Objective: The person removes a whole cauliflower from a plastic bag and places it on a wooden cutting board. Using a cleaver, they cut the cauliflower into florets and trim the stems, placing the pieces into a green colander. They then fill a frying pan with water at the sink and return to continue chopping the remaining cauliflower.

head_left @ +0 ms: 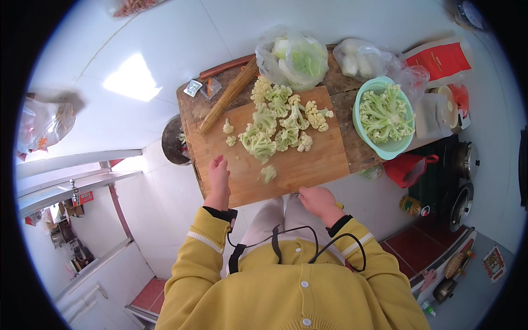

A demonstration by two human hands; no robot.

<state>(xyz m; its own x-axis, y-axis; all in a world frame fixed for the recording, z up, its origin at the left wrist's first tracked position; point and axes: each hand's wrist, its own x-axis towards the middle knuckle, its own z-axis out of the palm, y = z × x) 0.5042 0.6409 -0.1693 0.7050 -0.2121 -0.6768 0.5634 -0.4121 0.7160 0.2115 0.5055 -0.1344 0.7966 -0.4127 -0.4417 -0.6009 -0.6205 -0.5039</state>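
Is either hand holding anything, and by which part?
Left hand: nothing visible. Right hand: curled at the near edge of the cutting board; its hold cannot be told.

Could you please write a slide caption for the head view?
Left hand and right hand at a wooden board scattered with cauliflower pieces, a green bowl of cauliflower to the right.

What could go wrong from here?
The lone floret lies close to the near edge of the cutting board, so a sweep of the left hand or right hand might knock it off. The black cable loops loosely by the right sleeve and could snag. The heaped green bowl sits near the table's front edge, so a bump might spill some pieces.
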